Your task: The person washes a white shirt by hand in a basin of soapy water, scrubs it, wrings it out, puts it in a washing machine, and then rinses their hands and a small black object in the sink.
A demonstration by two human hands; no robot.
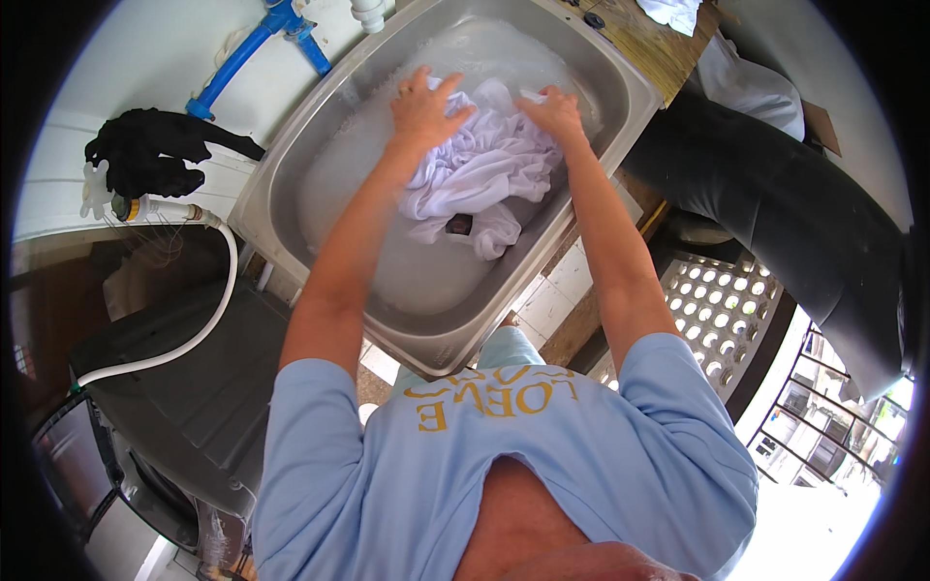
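A bunched white garment [484,165] lies in the stainless steel sink [283,198], partly in cloudy, sudsy water [426,276]. A small dark label [459,224] shows on its near part. My left hand [423,111] rests at the garment's far left side, its fingers spread and the thumb over the folds. At the far right side, my right hand [557,114] has its fingers bent around a bit of the cloth. Both forearms reach over the sink's near side.
Blue pipes [247,63] run along the wall behind the sink. A black cloth [155,150] hangs at left above a white hose [228,281]. Below stands a dark grey appliance [184,387]. To the right are a wooden board [649,44] and a thick black roll [765,194].
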